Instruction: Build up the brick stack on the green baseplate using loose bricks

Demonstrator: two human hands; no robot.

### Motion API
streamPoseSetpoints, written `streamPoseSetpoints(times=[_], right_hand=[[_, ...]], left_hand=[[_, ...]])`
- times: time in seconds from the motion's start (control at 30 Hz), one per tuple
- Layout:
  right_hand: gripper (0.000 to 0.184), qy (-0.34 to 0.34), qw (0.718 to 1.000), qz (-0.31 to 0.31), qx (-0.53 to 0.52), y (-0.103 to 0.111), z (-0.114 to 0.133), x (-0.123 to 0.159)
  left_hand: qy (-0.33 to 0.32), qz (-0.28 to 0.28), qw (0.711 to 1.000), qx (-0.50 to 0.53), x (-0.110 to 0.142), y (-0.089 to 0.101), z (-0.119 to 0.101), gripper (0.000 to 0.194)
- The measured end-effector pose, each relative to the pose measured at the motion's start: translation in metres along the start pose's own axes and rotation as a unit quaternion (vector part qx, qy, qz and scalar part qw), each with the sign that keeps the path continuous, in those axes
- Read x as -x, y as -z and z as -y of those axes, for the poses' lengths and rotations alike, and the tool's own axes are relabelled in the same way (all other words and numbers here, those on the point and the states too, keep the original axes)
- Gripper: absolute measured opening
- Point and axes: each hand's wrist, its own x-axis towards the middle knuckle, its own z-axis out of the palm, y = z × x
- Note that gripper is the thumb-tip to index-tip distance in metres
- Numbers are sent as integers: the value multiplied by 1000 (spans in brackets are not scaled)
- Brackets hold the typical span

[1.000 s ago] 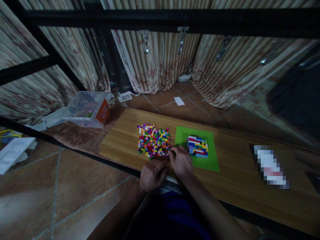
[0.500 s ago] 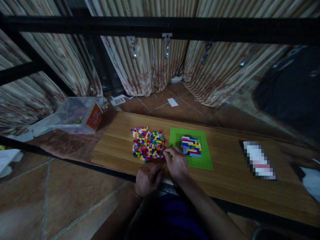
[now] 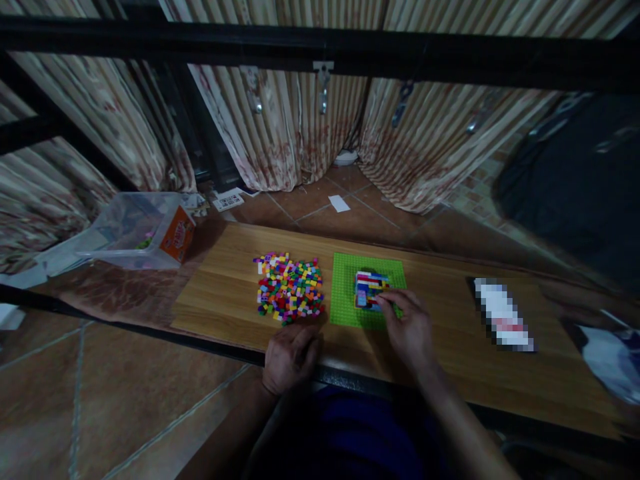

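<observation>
At lower centre, the left hand [image 3: 290, 357] curls loosely; right of centre, the right hand [image 3: 414, 328] pinches narrowly at a multicoloured plastic-brick block [image 3: 367, 283] on a studded green baseplate [image 3: 343, 308]. Anything gripped is indiscernible.

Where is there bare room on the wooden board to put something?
The wooden board is bare left of the loose bricks and between the green baseplate and the blurred white item. Crowded: around the brick build, at the right hand, and between the loose bricks and left hand.

Narrow gap between bricks [image 3: 290, 288] and baseplate [image 3: 342, 303]
</observation>
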Motion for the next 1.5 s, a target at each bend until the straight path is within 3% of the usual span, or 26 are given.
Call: streamPoseSetpoints(times=[0.2,0.83,1.0,1.3,1.5], right_hand=[[27,-11,1000,6,25,-2,-18,-5],[22,-30,999,-29,22,-11,-18,-7],[21,-56,997,-37,-26,-12,-19,-7],[33,-164,978,-54,-116,-25,-34,-2],[34,-178,972,-60,-144,-29,-37,-2]], left_hand=[[-1,-1,1000,-2,-1,0,0,20],[1,6,1000,-4,-1,-1,1,16],[5,2,1000,0,-2,0,-1,14],[4,5,1000,-3,-1,-2,1,15],[-3,2,1000,-5,-2,-1,1,15]])
